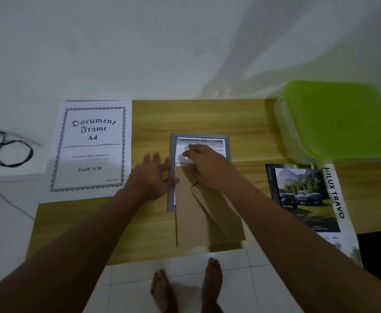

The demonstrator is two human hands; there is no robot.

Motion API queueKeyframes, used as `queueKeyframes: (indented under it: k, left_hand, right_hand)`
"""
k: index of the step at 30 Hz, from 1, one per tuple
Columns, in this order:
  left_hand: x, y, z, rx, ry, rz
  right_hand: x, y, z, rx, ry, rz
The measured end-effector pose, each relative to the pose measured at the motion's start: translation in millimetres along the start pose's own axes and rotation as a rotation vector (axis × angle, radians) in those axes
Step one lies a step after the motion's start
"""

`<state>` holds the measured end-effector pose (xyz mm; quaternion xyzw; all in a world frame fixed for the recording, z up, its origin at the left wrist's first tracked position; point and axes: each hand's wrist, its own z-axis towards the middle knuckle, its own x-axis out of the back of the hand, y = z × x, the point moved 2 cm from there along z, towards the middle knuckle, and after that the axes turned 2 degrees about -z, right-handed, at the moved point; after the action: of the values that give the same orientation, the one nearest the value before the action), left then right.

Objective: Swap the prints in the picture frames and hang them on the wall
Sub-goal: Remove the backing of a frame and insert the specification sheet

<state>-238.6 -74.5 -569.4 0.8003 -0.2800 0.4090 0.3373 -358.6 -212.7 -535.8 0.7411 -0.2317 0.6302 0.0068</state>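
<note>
Head view, looking down on a person standing barefoot at a low wooden table (207,116) set against a white wall.

Centre: a grey picture frame (173,152) lies face down on the table. A printed sheet (210,142) sits inside it, showing at the far end. A brown cardboard backing board (185,220) covers the near part and juts out past the frame's near edge towards the person. Its stand flap (219,213) is folded up at an angle.

Left hand (153,175): fingers released, straight and spread, palm down on the table just beside the frame's left rail. The thumb touches that rail where the backing board begins.

Right hand (207,163): it lies over the far end of the backing board. The fingers reach out fairly straight onto the printed sheet, so the sheet lies directly under the fingertips (190,147), inside the frame. The tips are blurred; no clenching shows.

Left of the frame: a white insert sheet (90,145) reading "Document Frame A4" lies flat, partly off the table edge. Farther left, a coiled black cable (11,154) rests on a white ledge.

Right of the frame: a truck print (307,195) marked "HILUX TRAVO" lies well apart from both hands. Behind it stands a plastic box with a green lid (343,118).

Below: bare feet (212,279) on a white tiled floor.
</note>
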Motion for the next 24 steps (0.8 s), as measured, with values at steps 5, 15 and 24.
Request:
queueKeyframes:
  k: [5, 15, 24]
  left_hand:
    - [-1.6, -1.4, 2.4, -0.017, 0.043, 0.007]
    - [-1.2, 1.8, 0.3, -0.004, 0.072, 0.034]
    - [-3.8, 2.5, 1.0, 0.026, 0.047, 0.048]
  right_hand:
    - [-4.2, 3.3, 35.8, 0.117, -0.029, 0.032]
    - [-2.9, 4.1, 55.6, 0.297, 0.002, -0.061]
    - [-9.7, 8.8, 58.9, 0.354, 0.087, -0.172]
